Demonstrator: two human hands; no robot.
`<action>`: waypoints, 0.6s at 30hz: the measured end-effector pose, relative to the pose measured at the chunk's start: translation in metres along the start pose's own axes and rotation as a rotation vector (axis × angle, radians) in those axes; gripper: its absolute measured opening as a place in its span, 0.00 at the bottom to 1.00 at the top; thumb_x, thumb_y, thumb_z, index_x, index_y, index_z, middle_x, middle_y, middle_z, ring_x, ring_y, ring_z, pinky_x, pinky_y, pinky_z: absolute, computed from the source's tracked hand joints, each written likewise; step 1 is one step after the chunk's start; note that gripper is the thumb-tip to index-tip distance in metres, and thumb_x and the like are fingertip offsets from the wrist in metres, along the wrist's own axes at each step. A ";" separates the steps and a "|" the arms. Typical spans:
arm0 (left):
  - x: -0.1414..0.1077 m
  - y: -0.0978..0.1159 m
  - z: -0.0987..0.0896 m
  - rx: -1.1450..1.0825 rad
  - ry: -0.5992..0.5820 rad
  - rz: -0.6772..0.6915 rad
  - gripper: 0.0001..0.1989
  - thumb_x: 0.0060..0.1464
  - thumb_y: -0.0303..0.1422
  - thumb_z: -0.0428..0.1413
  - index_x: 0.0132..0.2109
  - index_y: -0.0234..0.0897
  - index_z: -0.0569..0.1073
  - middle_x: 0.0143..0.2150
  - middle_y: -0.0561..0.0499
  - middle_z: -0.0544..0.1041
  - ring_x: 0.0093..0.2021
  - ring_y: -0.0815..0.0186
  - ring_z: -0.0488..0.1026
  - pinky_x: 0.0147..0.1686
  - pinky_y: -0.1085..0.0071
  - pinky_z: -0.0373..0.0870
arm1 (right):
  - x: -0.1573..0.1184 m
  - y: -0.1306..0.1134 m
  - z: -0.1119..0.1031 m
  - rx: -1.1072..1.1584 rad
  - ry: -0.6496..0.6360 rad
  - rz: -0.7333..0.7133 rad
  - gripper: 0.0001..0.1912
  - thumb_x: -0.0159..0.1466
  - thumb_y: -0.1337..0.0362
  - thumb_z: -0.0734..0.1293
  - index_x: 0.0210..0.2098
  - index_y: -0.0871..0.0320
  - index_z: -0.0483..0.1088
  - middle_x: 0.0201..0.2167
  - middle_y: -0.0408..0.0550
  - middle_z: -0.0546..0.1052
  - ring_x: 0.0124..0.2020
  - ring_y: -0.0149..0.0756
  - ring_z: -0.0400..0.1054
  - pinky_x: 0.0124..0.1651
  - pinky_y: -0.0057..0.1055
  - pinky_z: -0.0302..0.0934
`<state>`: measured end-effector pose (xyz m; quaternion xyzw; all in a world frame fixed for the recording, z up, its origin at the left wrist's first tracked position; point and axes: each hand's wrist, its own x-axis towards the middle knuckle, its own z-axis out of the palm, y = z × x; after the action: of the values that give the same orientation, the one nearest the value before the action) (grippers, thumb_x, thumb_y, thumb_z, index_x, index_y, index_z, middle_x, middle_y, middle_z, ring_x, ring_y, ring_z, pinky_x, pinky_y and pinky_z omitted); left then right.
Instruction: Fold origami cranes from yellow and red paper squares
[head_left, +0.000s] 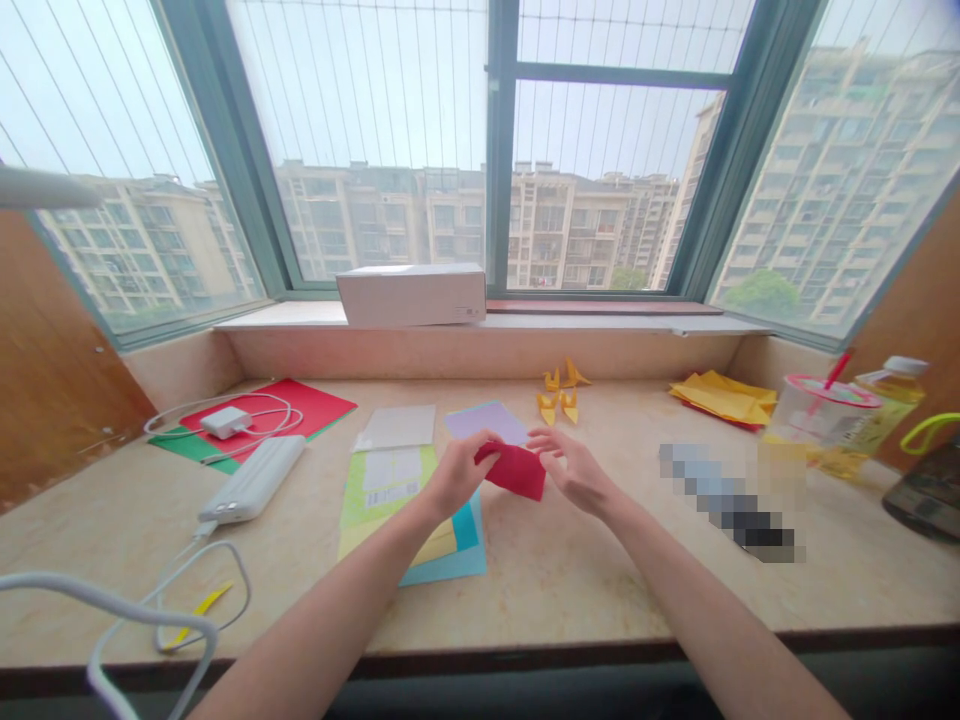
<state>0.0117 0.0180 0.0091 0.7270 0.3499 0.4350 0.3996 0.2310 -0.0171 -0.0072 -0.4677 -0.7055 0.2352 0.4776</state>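
A small folded sheet of red paper (516,472) is held above the table, tilted. My left hand (466,470) pinches its left end between thumb and fingers. At its right edge is my right hand (568,468), fingers stretched out and apart, with the thumb close to the paper's upper right corner; whether it touches is hard to tell. Behind my hands stand several small yellow folded-paper cranes (556,395). A lilac sheet (487,420) lies just beyond my left hand, and blue paper (471,535) shows beside my left forearm.
To the left lie a green paper pack (349,500), a white power bank (255,480), a charger (227,422) with cables, and red sheets (319,405). On the right are yellow paper (724,400), a plastic cup (817,415), a bottle (892,395) and a blurred-out object (727,505). A white box (412,297) sits on the sill.
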 end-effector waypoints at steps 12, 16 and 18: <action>0.006 0.009 0.003 -0.416 0.083 -0.232 0.21 0.46 0.40 0.68 0.43 0.33 0.74 0.35 0.46 0.82 0.32 0.63 0.79 0.32 0.71 0.75 | 0.001 -0.009 0.015 0.203 -0.008 0.149 0.16 0.64 0.52 0.67 0.31 0.59 0.76 0.27 0.47 0.80 0.27 0.36 0.72 0.28 0.29 0.60; 0.001 0.009 0.007 -0.535 -0.113 -0.392 0.23 0.42 0.40 0.71 0.42 0.30 0.77 0.36 0.45 0.82 0.32 0.66 0.79 0.37 0.71 0.76 | 0.001 -0.005 0.023 0.285 0.075 0.194 0.20 0.66 0.47 0.62 0.39 0.58 0.72 0.25 0.47 0.79 0.22 0.37 0.72 0.23 0.29 0.61; -0.002 0.008 0.012 -0.533 -0.205 -0.404 0.25 0.42 0.41 0.71 0.43 0.30 0.78 0.37 0.43 0.82 0.34 0.63 0.79 0.39 0.68 0.76 | 0.001 -0.005 0.025 0.308 0.084 0.198 0.20 0.67 0.47 0.61 0.42 0.58 0.70 0.22 0.45 0.78 0.18 0.36 0.70 0.20 0.28 0.60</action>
<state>0.0234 0.0092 0.0112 0.5531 0.3188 0.3482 0.6865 0.2070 -0.0155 -0.0138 -0.4657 -0.5912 0.3667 0.5470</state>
